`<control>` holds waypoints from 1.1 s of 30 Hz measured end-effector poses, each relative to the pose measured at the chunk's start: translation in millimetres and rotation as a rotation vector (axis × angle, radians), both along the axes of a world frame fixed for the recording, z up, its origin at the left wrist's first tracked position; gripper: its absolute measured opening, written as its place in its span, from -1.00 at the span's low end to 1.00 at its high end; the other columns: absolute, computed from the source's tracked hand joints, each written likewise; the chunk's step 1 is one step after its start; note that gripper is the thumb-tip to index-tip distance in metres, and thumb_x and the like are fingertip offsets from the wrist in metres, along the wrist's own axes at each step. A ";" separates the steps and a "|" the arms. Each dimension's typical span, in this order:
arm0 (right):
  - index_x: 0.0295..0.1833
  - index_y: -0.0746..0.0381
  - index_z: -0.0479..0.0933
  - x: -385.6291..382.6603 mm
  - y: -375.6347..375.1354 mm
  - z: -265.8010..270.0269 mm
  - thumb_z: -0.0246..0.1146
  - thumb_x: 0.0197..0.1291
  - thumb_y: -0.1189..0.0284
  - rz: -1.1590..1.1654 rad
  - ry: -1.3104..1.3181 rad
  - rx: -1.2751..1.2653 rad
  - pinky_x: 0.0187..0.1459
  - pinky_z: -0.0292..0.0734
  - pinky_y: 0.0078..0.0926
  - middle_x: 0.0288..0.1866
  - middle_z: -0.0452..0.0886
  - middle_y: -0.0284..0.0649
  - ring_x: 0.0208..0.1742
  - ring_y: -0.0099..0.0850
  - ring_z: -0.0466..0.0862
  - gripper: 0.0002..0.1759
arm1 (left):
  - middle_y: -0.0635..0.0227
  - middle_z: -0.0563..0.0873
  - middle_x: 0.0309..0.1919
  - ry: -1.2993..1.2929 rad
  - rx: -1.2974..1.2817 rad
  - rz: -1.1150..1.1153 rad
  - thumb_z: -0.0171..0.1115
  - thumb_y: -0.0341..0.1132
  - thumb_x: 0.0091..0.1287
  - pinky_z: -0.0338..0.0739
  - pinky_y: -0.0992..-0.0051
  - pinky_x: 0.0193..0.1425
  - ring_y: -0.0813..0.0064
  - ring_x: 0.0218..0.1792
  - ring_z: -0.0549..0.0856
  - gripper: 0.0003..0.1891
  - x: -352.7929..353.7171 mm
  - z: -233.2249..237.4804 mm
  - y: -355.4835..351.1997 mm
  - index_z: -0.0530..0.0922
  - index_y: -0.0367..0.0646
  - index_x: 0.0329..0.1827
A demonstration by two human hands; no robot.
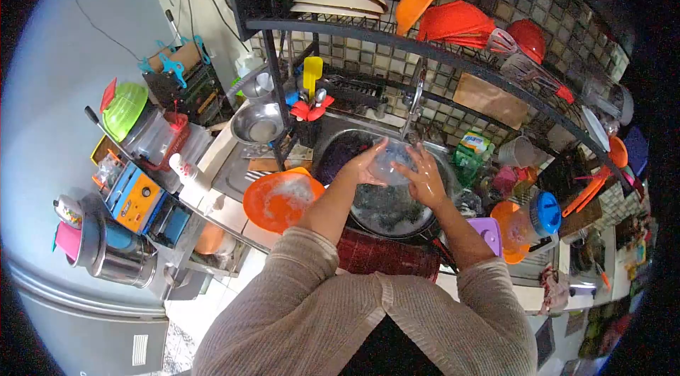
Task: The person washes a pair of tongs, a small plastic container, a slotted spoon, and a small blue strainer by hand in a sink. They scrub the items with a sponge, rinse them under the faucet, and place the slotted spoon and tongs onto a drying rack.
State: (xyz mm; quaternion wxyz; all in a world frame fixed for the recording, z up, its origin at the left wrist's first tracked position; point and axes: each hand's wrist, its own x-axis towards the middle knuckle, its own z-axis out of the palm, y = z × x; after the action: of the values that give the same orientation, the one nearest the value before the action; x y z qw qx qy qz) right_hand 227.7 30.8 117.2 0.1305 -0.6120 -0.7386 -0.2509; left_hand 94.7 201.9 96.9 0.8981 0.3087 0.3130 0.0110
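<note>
Over the sink [322, 136], a clear plastic container [389, 163] is held between my two wet hands. My left hand [370, 165] grips its left side, with the fingers bent around the edge. From the right, my right hand [427, 177] presses its somewhat spread fingers against the container's side. Below them sits a large dark-rimmed pan [393, 216] of sudsy water. Behind the container rises the faucet [413, 98]. An orange plate [278, 202] with foam on it lies left of my left forearm.
A dish rack [425, 46] with bowls and red dishes spans above the sink. Right of the sink stand a green bottle [467, 160], a purple lid [486, 236] and a blue-capped jar [542, 214]. A metal bowl [256, 124] and white bottle [188, 172] are on the left.
</note>
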 end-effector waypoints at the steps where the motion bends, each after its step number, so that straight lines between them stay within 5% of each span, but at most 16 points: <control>1: 0.32 -0.14 0.27 -1.1 -2.5 0.5 0.37 -0.32 0.51 0.021 0.135 0.020 0.31 0.18 -0.08 0.33 0.25 -0.05 0.39 0.04 0.17 -0.07 | 0.24 0.27 0.35 -0.007 0.156 -0.057 0.25 0.39 -0.06 0.17 -0.06 0.30 0.10 0.32 0.26 -0.04 -1.5 -4.1 -0.5 0.16 0.14 0.39; 3: 0.33 -0.16 0.26 0.2 -0.8 -5.5 0.35 -0.30 0.52 0.047 0.275 0.044 0.31 0.17 -0.06 0.33 0.25 -0.04 0.41 0.03 0.14 -0.07 | 0.27 0.30 0.32 -0.058 0.273 0.069 0.34 0.28 -0.06 0.18 -0.02 0.30 0.16 0.32 0.28 -0.04 -2.7 -10.2 -7.9 0.14 0.16 0.40; 5: 0.31 -0.07 0.31 8.1 8.6 -22.8 0.37 -0.17 0.45 -0.019 0.995 0.367 0.25 0.26 -0.07 0.30 0.26 0.01 0.32 -0.01 0.28 -0.20 | 0.30 0.34 0.29 -0.112 0.388 0.189 0.43 0.18 -0.06 0.18 0.02 0.30 0.22 0.31 0.29 -0.03 2.1 -15.0 -13.2 0.12 0.19 0.42; 6: 0.31 -0.07 0.31 9.3 6.1 -18.4 0.37 -0.17 0.45 -0.017 0.997 0.365 0.25 0.26 -0.07 0.30 0.26 0.01 0.32 -0.01 0.28 -0.20 | 0.30 0.34 0.29 -0.242 0.454 0.189 0.43 0.10 -0.01 0.21 0.08 0.29 0.26 0.31 0.29 -0.06 6.6 -22.6 -13.9 0.11 0.20 0.42; 8: 0.13 0.14 0.45 7.5 2.2 -0.7 0.42 -0.11 0.35 -0.036 1.944 -0.140 0.15 0.38 -0.16 0.19 0.33 0.01 0.15 -0.11 0.45 -0.40 | 0.31 0.33 0.29 -0.367 0.518 0.194 0.43 0.02 0.03 0.23 0.14 0.28 0.30 0.31 0.29 -0.09 8.5 -28.4 -18.2 0.10 0.22 0.43; 12: -0.23 0.25 0.47 39.1 23.9 -30.3 0.50 -0.16 0.28 -0.116 1.599 -0.419 -0.21 0.51 -0.36 0.09 0.36 -0.06 -0.05 -0.32 0.47 -0.55 | 0.37 0.19 0.40 -0.251 0.522 0.248 0.32 -0.14 0.20 0.15 0.16 0.34 0.31 0.38 0.19 -0.21 -1.0 -23.1 -27.9 0.06 0.24 0.44; 14: -0.40 0.24 0.39 37.4 29.2 -29.9 0.53 -0.22 0.30 -0.169 0.869 -0.122 -0.30 0.46 -0.33 -0.18 0.45 -0.13 -0.21 -0.34 0.49 -0.56 | 0.37 0.21 0.39 -0.116 0.589 0.331 0.31 -0.12 0.21 0.17 0.22 0.33 0.30 0.36 0.22 -0.24 -7.4 -20.9 -36.9 0.09 0.25 0.43; 17: -0.41 0.23 0.41 29.4 29.2 -18.1 0.54 -0.26 0.28 -0.027 0.595 0.067 -0.33 0.42 -0.27 -0.42 0.47 -0.18 -0.34 -0.29 0.47 -0.55 | 0.34 0.43 0.23 -0.023 0.602 0.498 0.25 -0.03 0.23 0.34 0.31 0.14 0.38 0.15 0.45 -0.38 -17.5 -33.8 -45.7 0.25 0.16 0.34; 21: -0.45 0.22 0.38 44.9 65.5 -43.0 0.56 -0.29 0.22 -0.026 0.684 0.118 -0.25 0.41 -0.24 -0.47 0.37 -0.24 -0.24 -0.28 0.48 -0.51 | 0.41 0.54 0.08 0.124 0.677 0.571 0.19 -0.09 0.29 0.46 0.42 0.03 0.45 -0.08 0.59 -0.53 -38.7 -39.7 -65.5 0.35 0.12 0.24; 23: -0.46 0.19 0.37 56.4 87.8 -65.0 0.53 -0.22 0.18 -0.057 1.100 -0.132 -0.23 0.47 -0.26 -0.38 0.36 -0.25 -0.25 -0.38 0.47 -0.53 | 0.40 0.59 -0.09 0.020 0.785 0.353 0.13 -0.12 0.34 0.51 0.54 -0.15 0.50 -0.17 0.60 -0.59 -54.8 -41.0 -80.8 0.39 0.03 0.22; 24: -0.41 0.17 0.38 33.2 78.2 -41.8 0.47 -0.12 0.08 -0.151 1.570 -0.308 -0.16 0.54 -0.23 -0.29 0.36 -0.27 -0.24 -0.46 0.46 -0.52 | 0.40 0.61 -0.14 0.051 0.868 0.279 0.09 -0.15 0.37 0.52 0.57 -0.20 0.54 -0.21 0.61 -0.64 -61.4 -49.3 -83.8 0.42 -0.04 0.18; 25: -0.41 0.17 0.38 28.9 81.7 -48.8 0.47 -0.12 0.08 -0.140 1.565 -0.325 -0.16 0.54 -0.23 -0.29 0.36 -0.27 -0.24 -0.46 0.46 -0.52 | 0.40 0.61 -0.14 0.058 0.864 0.296 0.09 -0.15 0.37 0.52 0.57 -0.20 0.54 -0.21 0.61 -0.64 -67.3 -68.9 -85.2 0.42 -0.04 0.18; 27: -0.24 0.19 0.43 21.1 91.5 -59.0 0.41 -0.08 -0.03 0.018 2.061 -0.268 -0.09 0.57 -0.16 -0.24 0.39 -0.30 -0.26 -0.49 0.45 -0.45 | 0.40 0.59 -0.14 -0.147 1.042 0.278 0.10 -0.12 0.36 0.49 0.58 -0.26 0.58 -0.33 0.61 -0.60 -77.7 -101.3 -92.8 0.42 -0.16 0.15; 29: -0.12 0.21 0.41 10.4 90.5 -56.1 0.36 -0.05 -0.08 0.116 2.235 -0.278 -0.05 0.54 -0.10 -0.21 0.40 -0.30 -0.25 -0.47 0.45 -0.38 | 0.34 0.62 -0.22 -0.058 1.086 0.314 0.09 -0.17 0.36 0.49 0.54 -0.25 0.54 -0.31 0.62 -0.63 -93.9 -90.0 -109.9 0.45 -0.25 0.09; 31: 0.01 0.22 0.40 0.6 90.6 -46.2 0.32 -0.02 -0.12 0.213 2.411 -0.295 -0.01 0.52 -0.03 -0.18 0.41 -0.29 -0.25 -0.45 0.44 -0.31 | 0.28 0.64 -0.32 0.119 1.428 0.350 0.10 -0.22 0.34 0.50 0.50 -0.23 0.49 -0.31 0.63 -0.67 -107.4 -90.9 -118.6 0.47 -0.26 0.05; 33: 0.15 0.18 0.36 -6.9 90.6 -38.4 0.23 0.04 -0.17 0.223 2.696 -0.338 0.04 0.48 0.00 -0.16 0.42 -0.30 -0.24 -0.43 0.43 -0.25 | 0.23 0.65 -0.40 0.161 1.405 0.422 0.08 -0.24 0.33 0.51 0.46 -0.23 0.46 -0.35 0.64 -0.69 -114.8 -93.3 -127.2 0.47 -0.25 0.04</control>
State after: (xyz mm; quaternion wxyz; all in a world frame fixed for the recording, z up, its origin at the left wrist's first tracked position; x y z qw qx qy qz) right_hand 220.8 121.4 78.8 0.6875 -0.3257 -0.1056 0.6404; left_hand -20.1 74.7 3.6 0.4419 0.7442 0.3498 0.3587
